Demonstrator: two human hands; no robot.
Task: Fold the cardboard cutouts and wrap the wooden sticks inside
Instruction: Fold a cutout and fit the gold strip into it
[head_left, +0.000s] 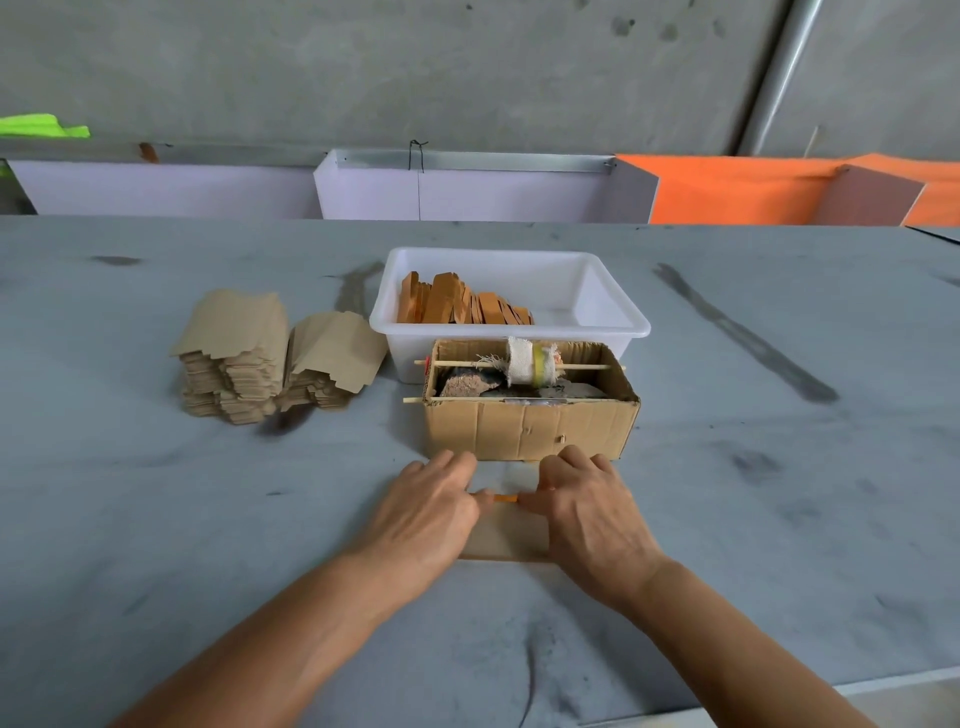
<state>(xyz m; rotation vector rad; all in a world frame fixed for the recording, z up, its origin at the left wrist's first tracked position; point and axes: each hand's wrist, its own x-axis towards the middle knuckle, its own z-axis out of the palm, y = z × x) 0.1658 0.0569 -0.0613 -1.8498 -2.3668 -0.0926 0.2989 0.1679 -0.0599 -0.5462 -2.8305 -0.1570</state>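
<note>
One cardboard cutout (506, 535) in work, flat on the table (208, 519) near its front edge, just in front of the open cardboard box (530, 426). Orange wooden stick (505, 498) lies across the cutout's far end; only a short bit shows between the hands. Left hand (428, 512) and right hand (592, 512) both press down on it, fingers curled over the ends; looks like the first fold or roll is starting. No finished wraps visible. Plenty left: two stacks of tan cutouts (270, 358) toward the left, a batch of sticks (457, 304) in the white plastic tub (613, 312) behind the box. Cutout is plain tan and thin, mostly hidden under the hands.
</note>
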